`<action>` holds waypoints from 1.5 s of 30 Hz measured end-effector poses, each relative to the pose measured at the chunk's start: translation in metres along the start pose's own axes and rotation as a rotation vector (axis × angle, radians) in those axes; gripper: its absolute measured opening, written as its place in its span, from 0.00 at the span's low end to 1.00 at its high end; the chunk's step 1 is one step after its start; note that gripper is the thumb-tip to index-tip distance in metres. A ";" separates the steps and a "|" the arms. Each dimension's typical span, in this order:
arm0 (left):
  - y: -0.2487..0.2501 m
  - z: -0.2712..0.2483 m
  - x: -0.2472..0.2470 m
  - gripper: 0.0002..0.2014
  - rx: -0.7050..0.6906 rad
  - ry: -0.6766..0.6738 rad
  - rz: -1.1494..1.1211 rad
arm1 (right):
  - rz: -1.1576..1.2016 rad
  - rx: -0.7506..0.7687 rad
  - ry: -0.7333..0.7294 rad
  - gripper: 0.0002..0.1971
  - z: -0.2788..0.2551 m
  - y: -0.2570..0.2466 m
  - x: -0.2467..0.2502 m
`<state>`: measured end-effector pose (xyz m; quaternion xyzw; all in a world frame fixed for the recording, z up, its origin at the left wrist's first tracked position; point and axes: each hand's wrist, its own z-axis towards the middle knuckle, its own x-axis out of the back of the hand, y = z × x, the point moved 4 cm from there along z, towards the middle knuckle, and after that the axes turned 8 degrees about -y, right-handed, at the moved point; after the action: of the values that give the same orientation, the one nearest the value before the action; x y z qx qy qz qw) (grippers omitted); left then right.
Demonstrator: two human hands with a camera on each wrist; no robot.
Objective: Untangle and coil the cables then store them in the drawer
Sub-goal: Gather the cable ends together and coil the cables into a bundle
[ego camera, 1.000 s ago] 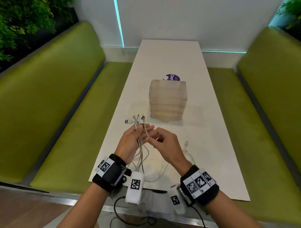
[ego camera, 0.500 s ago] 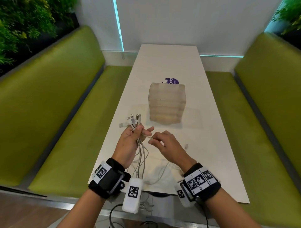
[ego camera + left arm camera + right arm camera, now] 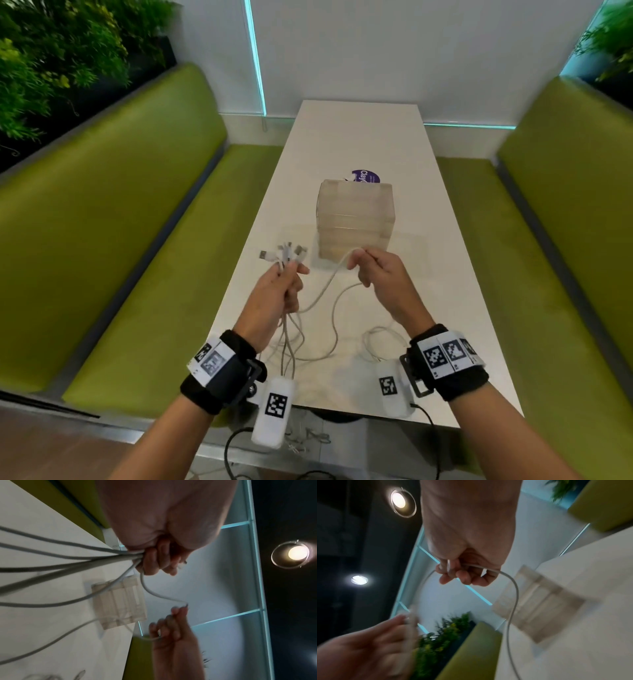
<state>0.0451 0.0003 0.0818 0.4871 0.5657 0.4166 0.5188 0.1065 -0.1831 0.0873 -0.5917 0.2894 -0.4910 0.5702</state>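
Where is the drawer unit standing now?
In the head view, the translucent drawer unit stands mid-table, just beyond both hands, with a purple sticker behind it.

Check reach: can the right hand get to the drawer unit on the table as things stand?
Probably yes. The drawer unit stands just beyond the right hand, nothing between them. But that hand pinches a white cable running to the bundle in the left hand, so its grip is occupied.

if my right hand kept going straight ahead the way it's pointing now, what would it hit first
Probably the translucent drawer unit. The right hand, pinching one white cable, points forward along the table, with its fingertips seemingly just short of the unit's lower front. Depth is unclear, so it might pass slightly to its right.
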 end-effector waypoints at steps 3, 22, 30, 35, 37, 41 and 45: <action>-0.006 -0.001 -0.017 0.23 0.024 -0.097 0.128 | 0.047 0.030 -0.020 0.17 -0.004 -0.019 -0.019; 0.053 -0.012 0.029 0.12 -0.283 0.179 -0.397 | 0.018 -0.092 -0.239 0.13 -0.022 0.035 -0.027; 0.007 -0.012 0.010 0.11 -0.021 0.119 0.182 | 0.036 0.006 -0.259 0.12 -0.020 -0.004 -0.039; -0.003 -0.016 -0.004 0.15 0.061 0.010 0.115 | -0.052 -0.031 -0.230 0.09 -0.015 -0.017 -0.043; 0.000 -0.016 -0.004 0.17 0.061 -0.045 0.030 | -0.033 -0.062 -0.190 0.11 -0.012 -0.016 -0.041; 0.004 -0.016 -0.007 0.12 -0.001 -0.072 0.181 | 0.004 -0.042 -0.166 0.12 -0.010 -0.022 -0.041; 0.019 -0.014 0.010 0.12 -0.081 0.104 -0.093 | -0.094 -0.141 -0.304 0.12 -0.010 -0.008 -0.037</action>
<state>0.0333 0.0144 0.1000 0.4167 0.5966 0.4390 0.5270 0.0825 -0.1517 0.0846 -0.7105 0.2056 -0.4003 0.5409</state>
